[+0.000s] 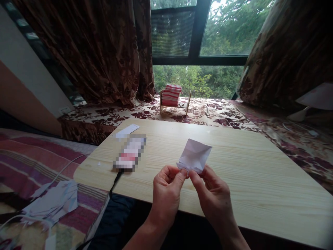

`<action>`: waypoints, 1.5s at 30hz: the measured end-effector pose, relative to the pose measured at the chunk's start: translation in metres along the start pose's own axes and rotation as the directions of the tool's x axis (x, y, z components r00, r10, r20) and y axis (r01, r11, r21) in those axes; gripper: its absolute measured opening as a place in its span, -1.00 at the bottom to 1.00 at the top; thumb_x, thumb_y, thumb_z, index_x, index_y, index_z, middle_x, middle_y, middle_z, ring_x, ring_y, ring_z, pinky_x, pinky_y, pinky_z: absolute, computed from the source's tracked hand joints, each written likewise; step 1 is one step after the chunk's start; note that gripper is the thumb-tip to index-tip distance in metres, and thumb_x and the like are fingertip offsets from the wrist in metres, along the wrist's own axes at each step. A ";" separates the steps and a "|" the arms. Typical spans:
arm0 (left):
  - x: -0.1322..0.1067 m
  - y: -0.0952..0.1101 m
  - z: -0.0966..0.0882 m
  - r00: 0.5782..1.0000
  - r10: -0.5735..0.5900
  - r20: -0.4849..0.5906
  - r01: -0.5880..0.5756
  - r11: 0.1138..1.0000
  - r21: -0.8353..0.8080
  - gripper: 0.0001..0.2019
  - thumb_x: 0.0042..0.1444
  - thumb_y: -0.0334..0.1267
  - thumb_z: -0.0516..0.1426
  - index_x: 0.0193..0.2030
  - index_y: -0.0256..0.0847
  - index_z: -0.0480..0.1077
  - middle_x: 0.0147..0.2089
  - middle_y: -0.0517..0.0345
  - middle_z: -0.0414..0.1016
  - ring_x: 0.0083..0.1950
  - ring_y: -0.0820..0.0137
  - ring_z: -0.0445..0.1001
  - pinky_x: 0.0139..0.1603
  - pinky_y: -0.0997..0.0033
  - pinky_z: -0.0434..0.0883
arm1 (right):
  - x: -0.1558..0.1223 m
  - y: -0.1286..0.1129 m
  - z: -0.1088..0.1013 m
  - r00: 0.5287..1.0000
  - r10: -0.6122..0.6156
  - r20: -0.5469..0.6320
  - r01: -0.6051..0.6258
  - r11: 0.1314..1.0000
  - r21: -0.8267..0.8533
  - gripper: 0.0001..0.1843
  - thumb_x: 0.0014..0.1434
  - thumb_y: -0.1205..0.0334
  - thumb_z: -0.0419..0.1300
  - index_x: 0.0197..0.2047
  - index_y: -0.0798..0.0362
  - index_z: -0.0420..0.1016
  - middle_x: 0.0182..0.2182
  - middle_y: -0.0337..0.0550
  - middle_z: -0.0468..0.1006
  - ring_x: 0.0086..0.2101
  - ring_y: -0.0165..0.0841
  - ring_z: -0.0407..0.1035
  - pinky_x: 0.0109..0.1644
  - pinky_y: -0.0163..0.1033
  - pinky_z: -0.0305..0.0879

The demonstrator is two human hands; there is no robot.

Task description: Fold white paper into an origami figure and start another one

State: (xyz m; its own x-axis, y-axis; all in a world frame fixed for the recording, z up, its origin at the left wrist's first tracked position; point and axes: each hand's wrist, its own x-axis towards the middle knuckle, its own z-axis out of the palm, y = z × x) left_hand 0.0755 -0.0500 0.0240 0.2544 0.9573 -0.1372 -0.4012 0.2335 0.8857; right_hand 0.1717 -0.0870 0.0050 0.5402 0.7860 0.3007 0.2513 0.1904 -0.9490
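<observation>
A small sheet of folded white paper (196, 154) is held up over the front part of the table, with crease lines meeting near its middle. My left hand (169, 184) pinches its lower left edge between thumb and fingers. On the lower right edge, my right hand (212, 189) pinches it the same way, and the two thumbs almost meet. Fingers cover the bottom of the paper, where a small fold sticks out on the left.
Left on the wooden table (247, 156) lies a pixelated phone-like thing (130, 152) with a black cable, beside a white paper strip (127, 131). White paper pieces (56, 201) are heaped on the striped bedding. A small rack (173, 106) holds folded striped cloths (171, 95) by the window.
</observation>
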 end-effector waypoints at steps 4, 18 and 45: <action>-0.001 -0.002 0.001 0.999 0.014 -0.045 -0.016 0.999 -0.044 -0.79 -0.09 -0.26 0.31 -0.47 -0.30 0.38 -0.48 0.21 0.50 -0.38 0.52 0.43 -0.28 0.55 0.35 | -0.001 0.002 0.002 1.000 0.017 -0.016 -0.016 1.000 0.015 -0.78 0.12 0.07 0.21 -0.31 0.06 0.53 -0.50 -0.20 0.50 -0.45 -0.36 0.36 -0.29 -0.25 0.34; 0.001 0.006 -0.005 0.994 0.097 0.040 -0.096 0.995 -0.035 -0.77 -0.09 -0.28 0.34 -0.24 -0.21 0.52 -0.37 0.22 0.54 -0.27 0.49 0.46 -0.14 0.50 0.39 | -0.005 -0.007 0.002 0.991 0.121 0.061 -0.133 0.957 0.257 -0.81 0.11 0.10 0.25 -0.20 -0.05 0.56 -0.30 -0.19 0.61 -0.25 -0.30 0.47 -0.14 -0.24 0.38; -0.003 0.020 -0.014 0.684 0.504 0.528 -0.701 0.253 0.667 -0.85 0.16 -0.42 0.09 -0.38 -0.26 0.47 -0.40 0.07 0.43 -0.27 0.33 0.35 -0.20 0.33 0.28 | 0.028 -0.048 -0.037 0.640 -0.607 0.472 0.756 0.383 -0.531 -0.79 0.14 0.39 0.20 -0.14 0.00 0.47 -0.01 0.01 0.44 0.19 -0.02 0.11 0.14 0.11 0.16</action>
State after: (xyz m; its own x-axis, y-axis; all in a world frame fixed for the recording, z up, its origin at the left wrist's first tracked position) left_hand 0.0548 -0.0455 0.0365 0.4365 0.6822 0.5866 0.3067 -0.7258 0.6158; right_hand 0.2049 -0.0959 0.0624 -0.1859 0.6647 0.7237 0.9312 0.3543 -0.0862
